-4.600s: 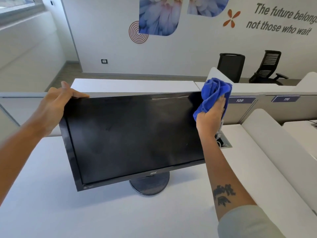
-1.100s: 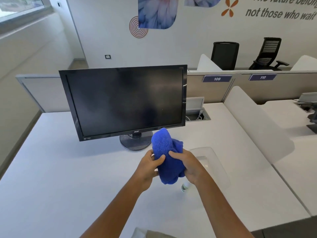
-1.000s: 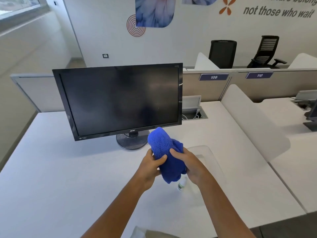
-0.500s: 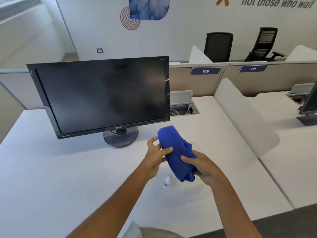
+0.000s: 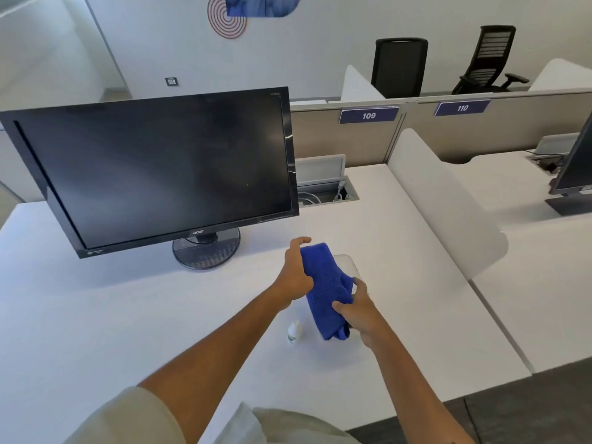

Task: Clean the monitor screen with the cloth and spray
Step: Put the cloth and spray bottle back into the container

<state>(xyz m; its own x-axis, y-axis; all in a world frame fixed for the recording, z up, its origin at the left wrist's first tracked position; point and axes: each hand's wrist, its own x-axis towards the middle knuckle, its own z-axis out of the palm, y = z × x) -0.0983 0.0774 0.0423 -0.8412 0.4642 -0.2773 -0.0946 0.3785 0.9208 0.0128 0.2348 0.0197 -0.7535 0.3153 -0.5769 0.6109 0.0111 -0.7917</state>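
The black monitor stands on its round base at the back left of the white desk, its screen dark. A folded blue cloth hangs in front of it, held between both hands above the desk. My left hand grips the cloth's upper left side, with the fingertips partly lifted. My right hand is closed on its lower right end. A small white spray bottle stands on the desk just below the cloth, untouched.
An open cable box sits in the desk right of the monitor. A white curved divider bounds the desk on the right; a second monitor stands beyond it. Partition panels and two black chairs lie behind.
Earlier my left hand steadied the monitor while my right wiped its top right corner with the cloth. Both hands now hold the cloth over the desk, stretched longer and lower.
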